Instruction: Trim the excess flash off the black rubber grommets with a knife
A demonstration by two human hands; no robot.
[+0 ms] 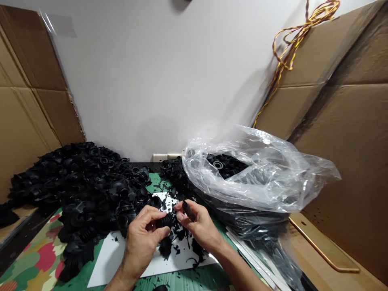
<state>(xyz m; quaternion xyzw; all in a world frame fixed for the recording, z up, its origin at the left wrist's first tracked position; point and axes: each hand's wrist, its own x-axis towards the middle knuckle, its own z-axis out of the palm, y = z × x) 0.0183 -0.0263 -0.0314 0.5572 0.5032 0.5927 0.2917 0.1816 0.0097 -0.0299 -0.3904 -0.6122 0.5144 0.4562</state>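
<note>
The left hand is gripping a black rubber bellows in curled fingers above the middle of the white board, while the right hand is pinching a small black piece just beside it.

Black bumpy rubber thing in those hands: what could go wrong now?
The small black tool in the right hand is very near the left hand and the ribbed rubber boot it pinches, so a slip might hurt a finger. Loose rubber scraps on the white board might also get mixed into the heaped rubber boots beside it.
</note>
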